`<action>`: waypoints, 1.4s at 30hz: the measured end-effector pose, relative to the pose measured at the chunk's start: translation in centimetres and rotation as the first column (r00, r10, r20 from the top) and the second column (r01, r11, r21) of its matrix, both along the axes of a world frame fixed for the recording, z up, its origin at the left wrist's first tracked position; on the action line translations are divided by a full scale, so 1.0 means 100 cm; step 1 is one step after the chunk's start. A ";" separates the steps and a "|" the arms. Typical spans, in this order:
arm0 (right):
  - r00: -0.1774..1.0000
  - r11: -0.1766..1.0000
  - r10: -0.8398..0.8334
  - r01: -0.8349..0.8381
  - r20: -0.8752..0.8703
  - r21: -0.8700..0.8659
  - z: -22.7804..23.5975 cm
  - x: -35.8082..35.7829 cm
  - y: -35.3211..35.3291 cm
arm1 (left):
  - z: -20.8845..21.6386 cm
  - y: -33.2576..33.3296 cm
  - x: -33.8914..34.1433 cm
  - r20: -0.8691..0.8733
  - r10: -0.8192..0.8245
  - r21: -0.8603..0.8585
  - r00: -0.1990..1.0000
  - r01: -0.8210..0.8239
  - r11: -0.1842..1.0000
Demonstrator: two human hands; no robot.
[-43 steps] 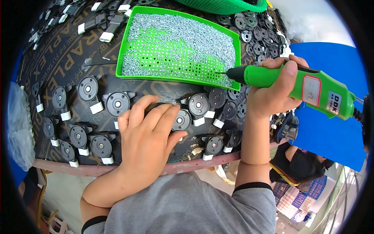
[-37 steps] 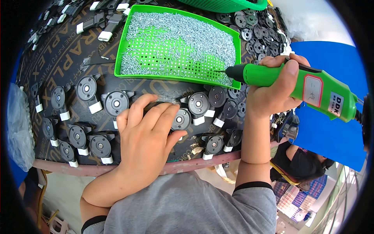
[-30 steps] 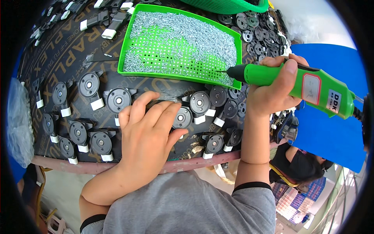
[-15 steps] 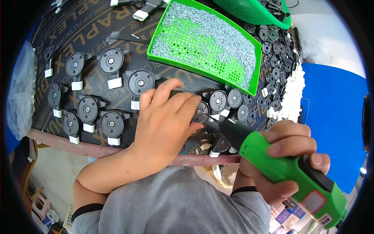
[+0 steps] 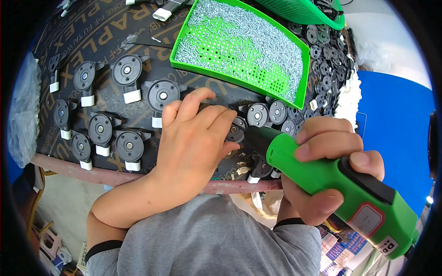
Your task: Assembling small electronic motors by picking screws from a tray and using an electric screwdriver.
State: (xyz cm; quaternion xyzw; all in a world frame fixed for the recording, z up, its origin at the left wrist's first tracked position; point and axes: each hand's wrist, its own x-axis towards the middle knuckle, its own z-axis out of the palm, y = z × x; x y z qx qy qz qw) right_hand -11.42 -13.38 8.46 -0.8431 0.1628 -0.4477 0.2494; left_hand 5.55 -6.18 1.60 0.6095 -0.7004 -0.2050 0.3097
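Observation:
My left hand (image 5: pixel 193 142) is closed around a black round plastic part (image 5: pixel 235 130) with a disc face, pressing it down on the dark tabletop; most of it is hidden under my fingers. In my right hand (image 5: pixel 334 142) is a green electric screwdriver (image 5: pixel 313 177) with a black nose, gripped around its body. It is tilted, its thin bit pointing left at the part's disc face. Whether a screw sits under the bit I cannot make out. Just right of the held part stands a similar disc-faced part (image 5: pixel 258 114).
Beyond my hands lies a green perforated tray (image 5: pixel 230 83) of small silver screws (image 5: pixel 276 50). Several black disc-faced parts with white ends, one here (image 5: pixel 130 146), stand on the left. Black rings (image 5: pixel 324 69), white pieces (image 5: pixel 348 99) and a green basket (image 5: pixel 299 14) occupy the far right.
The screwdriver has moved left and slightly away from me, bringing its nose closer to the held part. My left hand stays nearly in place on the part.

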 end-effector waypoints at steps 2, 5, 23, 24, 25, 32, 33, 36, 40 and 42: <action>0.997 0.996 0.079 -0.079 0.013 0.038 -0.001 0.002 -0.005 | 0.000 0.000 0.001 -0.001 0.000 0.007 1.000 0.000 1.000; 0.990 0.991 0.130 -0.132 0.059 0.026 -0.004 0.005 -0.015 | 0.004 -0.001 -0.001 -0.009 -0.009 0.003 1.000 0.009 1.000; 0.848 0.964 -0.266 0.221 0.459 0.149 -0.006 -0.012 -0.057 | 0.004 -0.001 -0.005 0.058 -0.022 -0.023 0.998 0.023 0.999; 0.844 0.962 -0.268 0.205 0.465 0.183 -0.011 -0.011 -0.060 | 0.004 0.000 -0.005 0.069 -0.016 -0.024 0.997 0.017 1.000; 0.855 0.968 -0.234 0.163 0.463 0.189 -0.017 -0.013 -0.066 | 0.004 0.000 -0.005 0.081 -0.010 -0.025 0.997 0.012 1.000; 0.889 0.971 -0.209 0.139 0.408 0.196 -0.032 -0.010 -0.074 | 0.008 -0.002 -0.005 0.078 0.000 0.026 0.997 -0.002 1.000; 0.890 0.971 -0.208 0.140 0.405 0.192 -0.032 -0.010 -0.073 | 0.008 -0.002 -0.005 0.074 -0.003 0.025 0.997 0.001 1.000; 0.890 0.972 -0.201 0.131 0.410 0.194 -0.032 -0.009 -0.073 | 0.007 -0.002 -0.005 0.064 -0.004 0.022 0.998 0.003 1.000; 0.889 0.974 -0.188 0.115 0.417 0.195 -0.034 -0.008 -0.072 | 0.006 -0.001 -0.003 0.089 -0.018 -0.015 0.996 0.019 1.000; 0.871 0.970 -0.160 0.050 0.464 0.240 -0.026 -0.011 -0.067 | 0.004 -0.001 -0.002 0.078 -0.014 -0.012 0.997 0.015 1.000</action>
